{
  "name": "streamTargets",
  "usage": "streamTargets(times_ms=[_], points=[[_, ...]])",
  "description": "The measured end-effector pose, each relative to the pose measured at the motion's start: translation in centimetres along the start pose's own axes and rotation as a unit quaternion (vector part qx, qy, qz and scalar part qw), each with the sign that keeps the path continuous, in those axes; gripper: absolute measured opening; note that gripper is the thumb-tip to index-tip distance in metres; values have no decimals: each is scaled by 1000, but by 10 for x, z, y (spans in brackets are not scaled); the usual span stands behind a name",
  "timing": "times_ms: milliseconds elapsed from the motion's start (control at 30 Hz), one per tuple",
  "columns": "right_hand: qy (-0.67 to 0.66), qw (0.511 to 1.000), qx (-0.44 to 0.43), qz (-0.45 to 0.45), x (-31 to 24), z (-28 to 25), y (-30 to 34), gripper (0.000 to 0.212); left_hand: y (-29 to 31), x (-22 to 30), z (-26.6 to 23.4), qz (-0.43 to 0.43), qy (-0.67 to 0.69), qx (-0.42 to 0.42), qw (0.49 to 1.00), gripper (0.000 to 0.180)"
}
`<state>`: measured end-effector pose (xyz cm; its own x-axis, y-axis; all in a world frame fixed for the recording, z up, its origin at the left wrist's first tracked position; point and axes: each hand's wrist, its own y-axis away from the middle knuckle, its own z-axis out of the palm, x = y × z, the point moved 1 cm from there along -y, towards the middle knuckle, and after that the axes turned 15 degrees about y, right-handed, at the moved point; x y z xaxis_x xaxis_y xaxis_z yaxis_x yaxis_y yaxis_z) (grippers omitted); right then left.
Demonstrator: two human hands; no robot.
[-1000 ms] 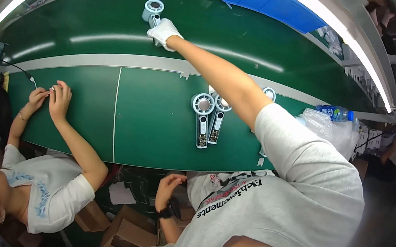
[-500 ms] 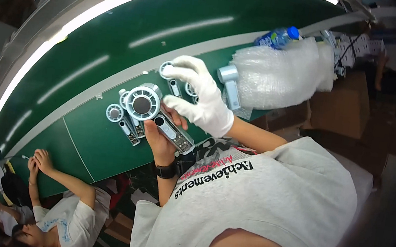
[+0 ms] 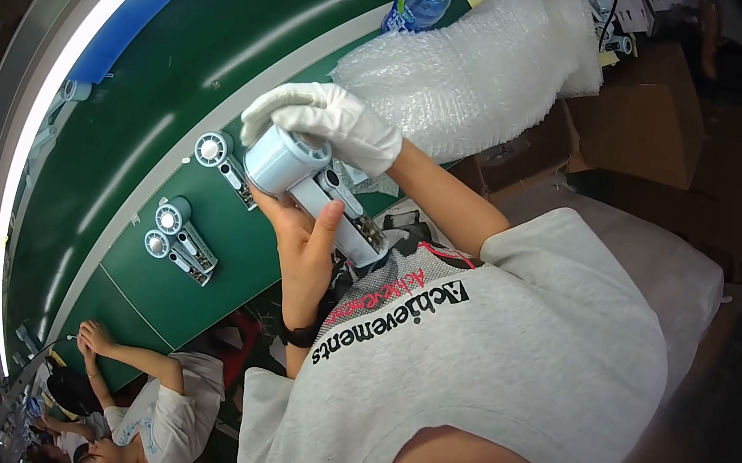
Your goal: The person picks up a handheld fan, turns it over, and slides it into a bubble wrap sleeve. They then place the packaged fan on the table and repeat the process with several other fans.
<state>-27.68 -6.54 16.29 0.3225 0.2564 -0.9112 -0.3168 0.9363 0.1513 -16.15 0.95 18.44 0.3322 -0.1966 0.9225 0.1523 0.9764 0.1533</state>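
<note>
A light-blue handheld fan (image 3: 310, 194) is held up between the two hands, in front of the wearer's chest. Its long axis runs slantwise: the round fan head (image 3: 277, 165) points to about ten o'clock, and the handle (image 3: 348, 236) runs down to between four and five, with circuitry exposed near its lower end. That end is just beside the grey T-shirt (image 3: 473, 311); whether they touch is unclear.

The bare left hand (image 3: 302, 246) lies at six to seven o'clock from the fan's middle and has hold of it, the thumb resting up along the handle and the other fingers hidden beneath. It is the nearer hand to the handle. The white-gloved right hand (image 3: 338, 124) is at twelve o'clock, its fingers bent in a loose arch over the fan head's upper side; I cannot tell whether they close on it or only cover it.

On the green workbench (image 3: 233, 246), a single fan (image 3: 233, 176) lies at nine o'clock from the held one, and two paired fans (image 3: 182, 235) lie side by side near eight. Bubble wrap (image 3: 467, 71) sits toward one o'clock, beside a blue-capped bottle (image 3: 420, 2). A co-worker's hands (image 3: 97, 339) are well apart, between seven and eight.
</note>
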Motion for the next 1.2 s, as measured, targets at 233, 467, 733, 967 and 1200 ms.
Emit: streamTargets(times_ms=[233, 467, 733, 967, 1200], points=[[183, 972, 130, -73, -22, -1, 40, 28, -4, 1, 21, 10, -244, 4, 970, 77], [79, 993, -19, -82, -21, 2, 42, 39, -18, -23, -10, 257, -85, -58, 961, 67], [182, 975, -87, -91, -9, 5, 31, 36, -20, -18, -23, -86, 300, 74, 947, 56], [349, 872, -4, -343, -3, 2, 42, 20, -37, -4, -17, -173, 388, 158, 892, 53], [260, 925, -90, -263, 0, 16, 89, 39, -38, 2, -13, -123, 432, 76, 890, 56]])
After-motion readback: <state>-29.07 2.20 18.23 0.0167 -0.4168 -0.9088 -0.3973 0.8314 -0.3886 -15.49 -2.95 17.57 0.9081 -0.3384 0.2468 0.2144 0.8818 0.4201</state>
